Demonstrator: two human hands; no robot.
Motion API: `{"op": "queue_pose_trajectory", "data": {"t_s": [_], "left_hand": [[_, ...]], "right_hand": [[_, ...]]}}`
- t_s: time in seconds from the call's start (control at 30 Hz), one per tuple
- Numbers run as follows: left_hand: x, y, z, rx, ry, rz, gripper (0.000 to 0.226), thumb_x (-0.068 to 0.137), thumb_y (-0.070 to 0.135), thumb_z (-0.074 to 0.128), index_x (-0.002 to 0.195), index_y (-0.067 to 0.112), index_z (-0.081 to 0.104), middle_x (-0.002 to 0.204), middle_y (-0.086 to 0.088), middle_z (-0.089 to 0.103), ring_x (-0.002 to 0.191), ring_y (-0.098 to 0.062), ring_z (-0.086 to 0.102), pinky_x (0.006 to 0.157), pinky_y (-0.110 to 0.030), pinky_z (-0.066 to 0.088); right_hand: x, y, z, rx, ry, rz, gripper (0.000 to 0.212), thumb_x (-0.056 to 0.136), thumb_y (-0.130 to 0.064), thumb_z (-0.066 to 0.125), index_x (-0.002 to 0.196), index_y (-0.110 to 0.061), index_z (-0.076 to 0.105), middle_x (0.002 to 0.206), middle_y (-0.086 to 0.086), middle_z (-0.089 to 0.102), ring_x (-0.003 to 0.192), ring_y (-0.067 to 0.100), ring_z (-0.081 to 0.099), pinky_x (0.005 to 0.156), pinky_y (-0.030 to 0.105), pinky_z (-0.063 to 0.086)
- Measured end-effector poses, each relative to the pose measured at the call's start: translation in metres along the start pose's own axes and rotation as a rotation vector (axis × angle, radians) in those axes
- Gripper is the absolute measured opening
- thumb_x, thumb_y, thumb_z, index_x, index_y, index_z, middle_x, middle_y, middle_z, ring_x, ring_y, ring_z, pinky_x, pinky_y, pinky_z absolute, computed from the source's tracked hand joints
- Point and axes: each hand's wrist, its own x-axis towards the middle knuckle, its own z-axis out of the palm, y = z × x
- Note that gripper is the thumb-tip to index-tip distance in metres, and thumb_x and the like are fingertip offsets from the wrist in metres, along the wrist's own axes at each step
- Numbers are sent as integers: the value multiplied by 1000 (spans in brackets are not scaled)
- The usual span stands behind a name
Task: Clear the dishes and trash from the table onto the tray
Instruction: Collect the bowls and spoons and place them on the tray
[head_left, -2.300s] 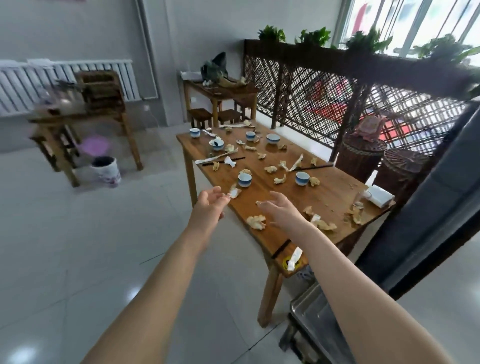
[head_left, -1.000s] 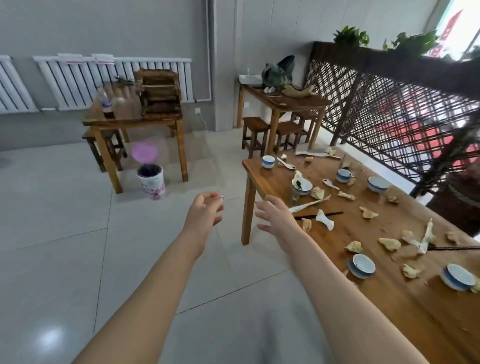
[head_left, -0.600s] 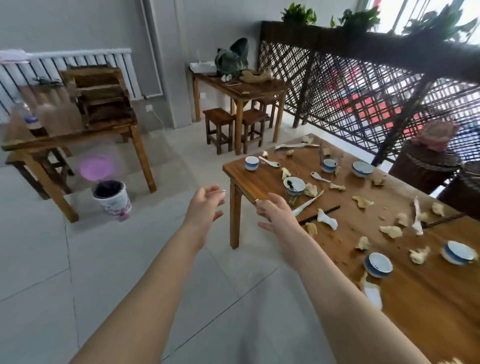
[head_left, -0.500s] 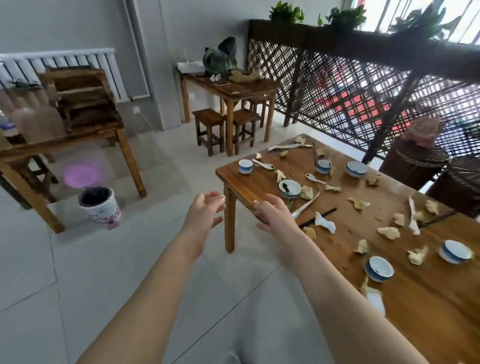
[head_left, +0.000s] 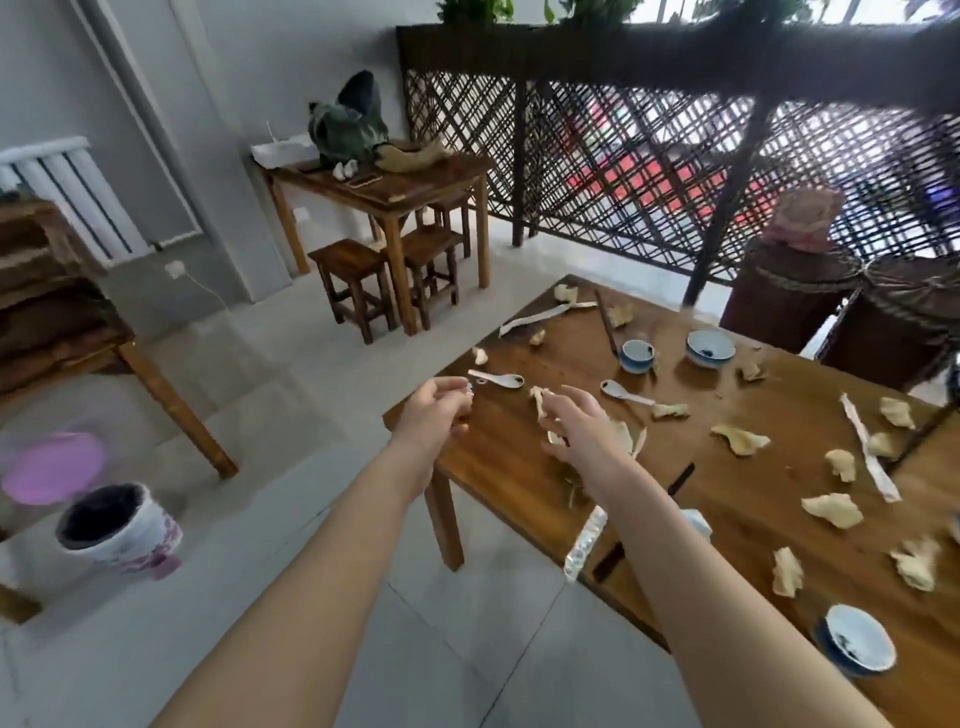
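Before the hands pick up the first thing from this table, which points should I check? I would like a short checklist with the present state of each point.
1. Both hands free: the left hand and the right hand appear to hold nothing. Ok.
2. Tray in sight: no tray shows in this view. Not ok.
3. Nearest spoon reachable: it lies uncovered on the table, just beyond the left hand. Ok.
4. Cup empty: its inside is too small to read. Cannot tell.
5. Plastic wrapper secure: it hangs over the table edge. Not ok.
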Motion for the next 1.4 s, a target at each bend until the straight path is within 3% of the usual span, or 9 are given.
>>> {"op": "queue_pose_trajectory", "data": {"t_s": [0.23,0.53,0.73,0.83,1.0,1.1,1.2,1.3,1.4], "left_hand": [[69,16,35,37,-119,-30,14,96,17,54,107,23,61,115,-4,60,109,-18,57,95,-34,50],[163,28,53,73,-344,-12,11,97,17,51,100,26,58,119,-6,59,114,-21,56,99,-39,49],[245,42,48,64,-524,-35,18,97,12,52,114,13,59,107,-10,63,99,-22,62,90,-38,53],[281,55,40,24,-619,-17,14,96,5,51,103,14,60,103,-9,64,91,-19,60,80,-31,51],[330,69,34,6,-737,78,17,94,0,52,94,15,60,103,-12,64,95,-22,61,82,-33,51],[357,61,33,65,-780,45,12,94,6,54,95,16,60,106,-12,65,96,-22,62,77,-30,51],[389,45,37,262,-772,-45,6,95,19,55,93,16,60,100,-7,67,95,-21,63,83,-32,49],[422,16,40,575,-688,-137,25,95,36,55,100,11,59,91,-5,65,90,-23,63,90,-38,48],[441,-9,42,754,-640,-229,36,92,43,56,99,8,59,92,-8,66,93,-26,65,85,-38,50]], "right_hand": [[56,-11,-5,-12,108,22,55,92,-42,57,141,-21,38,137,3,51,120,21,52,102,41,46],[121,-18,-4,14,265,13,59,87,-45,62,137,-27,38,135,6,52,115,24,56,99,44,48],[173,-33,22,73,420,-16,51,92,-39,57,138,-27,39,135,7,50,115,22,55,92,39,52],[191,-44,41,111,518,-58,49,90,-36,59,136,-29,42,134,4,52,115,22,55,94,40,51],[215,-55,59,147,650,-95,44,91,-35,58,133,-30,47,125,-2,56,112,16,56,86,31,49],[227,-51,67,180,699,-67,41,92,-35,57,131,-26,49,121,-1,59,104,12,59,80,29,49],[241,-46,71,200,733,2,33,93,-35,55,125,-24,52,116,-1,62,102,12,59,76,28,48],[255,-36,76,205,740,82,29,94,-35,53,120,-22,54,109,-3,64,98,10,59,68,25,45],[268,-24,81,189,720,145,25,94,-36,54,116,-24,55,108,-5,65,97,9,60,76,26,49]]}}
